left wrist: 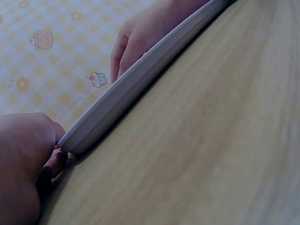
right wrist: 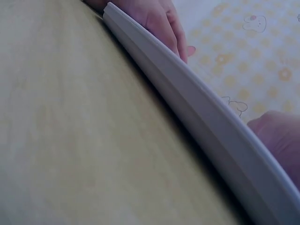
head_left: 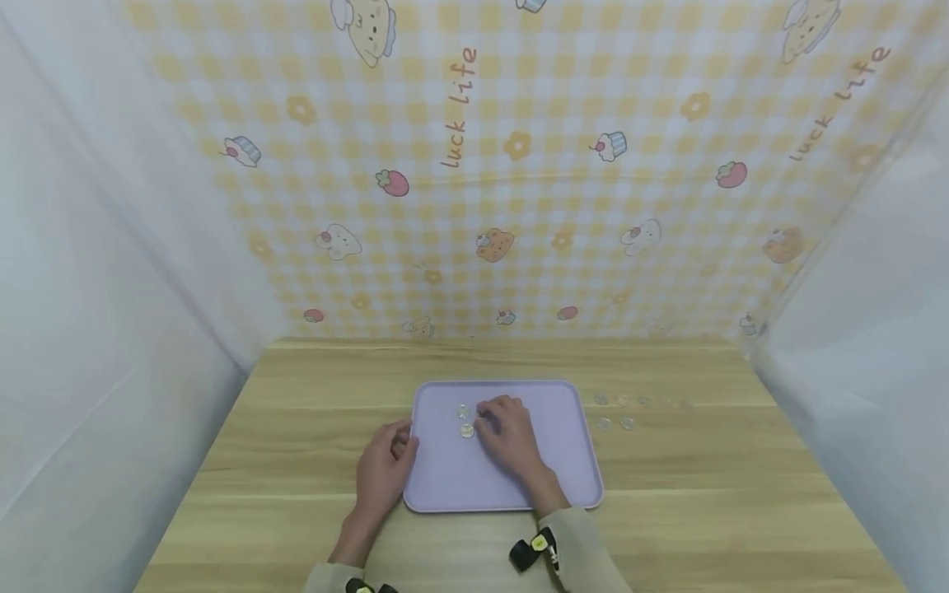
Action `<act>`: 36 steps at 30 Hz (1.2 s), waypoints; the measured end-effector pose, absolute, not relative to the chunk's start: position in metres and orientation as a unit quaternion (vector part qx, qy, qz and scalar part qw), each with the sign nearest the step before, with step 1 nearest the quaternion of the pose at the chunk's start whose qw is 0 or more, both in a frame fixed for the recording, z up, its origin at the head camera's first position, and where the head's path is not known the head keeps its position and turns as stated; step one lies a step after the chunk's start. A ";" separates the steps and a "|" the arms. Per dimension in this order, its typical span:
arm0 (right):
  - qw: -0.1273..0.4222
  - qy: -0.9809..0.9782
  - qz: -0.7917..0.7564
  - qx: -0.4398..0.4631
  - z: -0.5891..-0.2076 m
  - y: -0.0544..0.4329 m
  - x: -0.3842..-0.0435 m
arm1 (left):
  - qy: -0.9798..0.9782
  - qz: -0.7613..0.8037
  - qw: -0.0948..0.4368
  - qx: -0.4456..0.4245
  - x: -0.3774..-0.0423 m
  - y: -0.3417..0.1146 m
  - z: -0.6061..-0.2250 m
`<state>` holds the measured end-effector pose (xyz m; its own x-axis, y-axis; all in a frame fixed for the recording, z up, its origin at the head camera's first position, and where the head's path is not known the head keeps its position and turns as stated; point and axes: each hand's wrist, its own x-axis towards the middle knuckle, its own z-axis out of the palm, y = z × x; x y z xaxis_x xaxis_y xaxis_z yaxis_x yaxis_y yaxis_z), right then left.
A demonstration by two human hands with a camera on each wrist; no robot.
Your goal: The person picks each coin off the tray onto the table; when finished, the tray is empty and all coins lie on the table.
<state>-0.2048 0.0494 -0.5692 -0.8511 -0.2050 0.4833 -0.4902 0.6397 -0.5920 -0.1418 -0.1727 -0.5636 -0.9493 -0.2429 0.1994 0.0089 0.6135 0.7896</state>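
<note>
A lilac rectangular tray (head_left: 482, 486) lies on the wooden table. My left hand (head_left: 384, 468) grips its left edge; in the left wrist view that hand (left wrist: 28, 159) has fingers at the rim and below it. Over the middle of the tray, my right hand (head_left: 511, 436) bends with its thumb and fingertips together, pinching a small clear disc that they mostly hide. Just left of those fingertips lie a clear round disc (head_left: 463, 411) and a second clear disc (head_left: 467, 431), one nearer me than the other. The tray wall (right wrist: 197, 103) hides the right fingertips in the right wrist view.
Several more clear discs (head_left: 627, 424) lie in two rows on the table (head_left: 682, 478), to the right of the tray. A yellow checked cloth (head_left: 519, 198) with cartoon prints hangs behind the table. White sheets (head_left: 867, 272) enclose both sides.
</note>
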 end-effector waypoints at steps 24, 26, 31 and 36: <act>0.159 -0.922 0.322 0.143 -0.568 0.051 -0.201 | -0.887 -0.433 0.150 0.059 -0.142 -0.174 -0.564; 0.154 -0.923 0.325 0.138 -0.566 0.051 -0.200 | -0.886 -0.434 0.151 0.058 -0.142 -0.173 -0.564; 0.156 -0.923 0.324 0.135 -0.566 0.052 -0.199 | -0.886 -0.435 0.150 0.060 -0.141 -0.173 -0.562; 0.150 -0.927 0.318 0.130 -0.565 0.052 -0.200 | -0.887 -0.433 0.146 0.063 -0.141 -0.173 -0.563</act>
<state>-0.1998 0.0523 -0.5647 -0.9212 -0.1446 0.3612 -0.3358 0.7644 -0.5504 -0.1411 -0.1734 -0.5626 -0.9491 -0.2389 0.2052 0.0147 0.6172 0.7867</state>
